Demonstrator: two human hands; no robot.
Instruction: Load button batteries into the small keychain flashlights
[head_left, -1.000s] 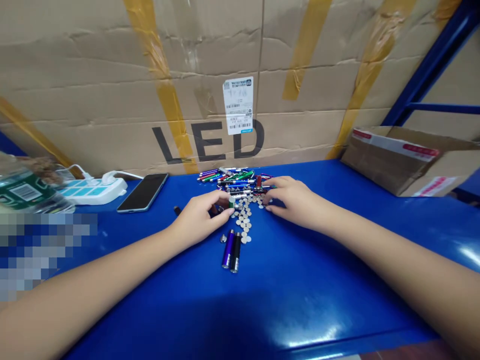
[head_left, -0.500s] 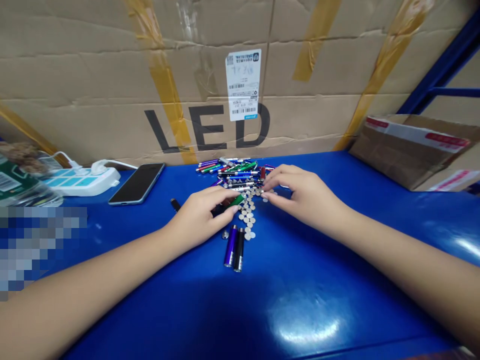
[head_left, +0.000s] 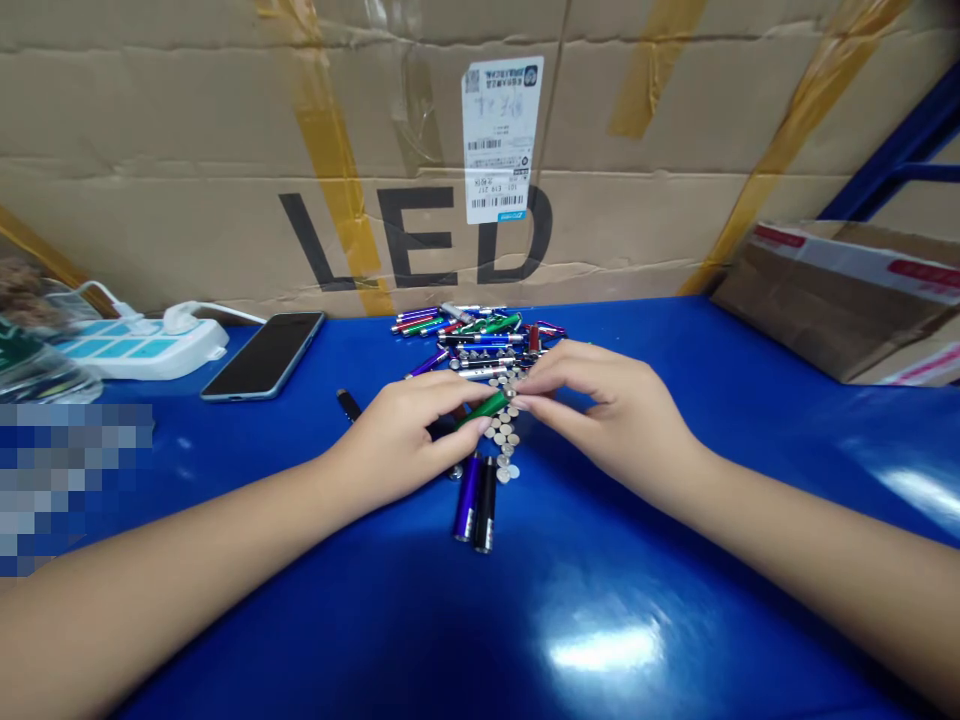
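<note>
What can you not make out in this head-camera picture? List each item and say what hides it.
1. Head view: whatever the right hand pinches at the tip of the green tube, which the left hand holds; that hand itself covers it.
2. Head view: print on the label, too small.
3. Head view: whatever lies under the pixelated patch.
4. Head view: small carton, cut off by the right edge.

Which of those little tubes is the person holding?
The green tube, pinched in the left hand with the right hand at its tip. The purple tube and black tube lie loose on the table.
</note>
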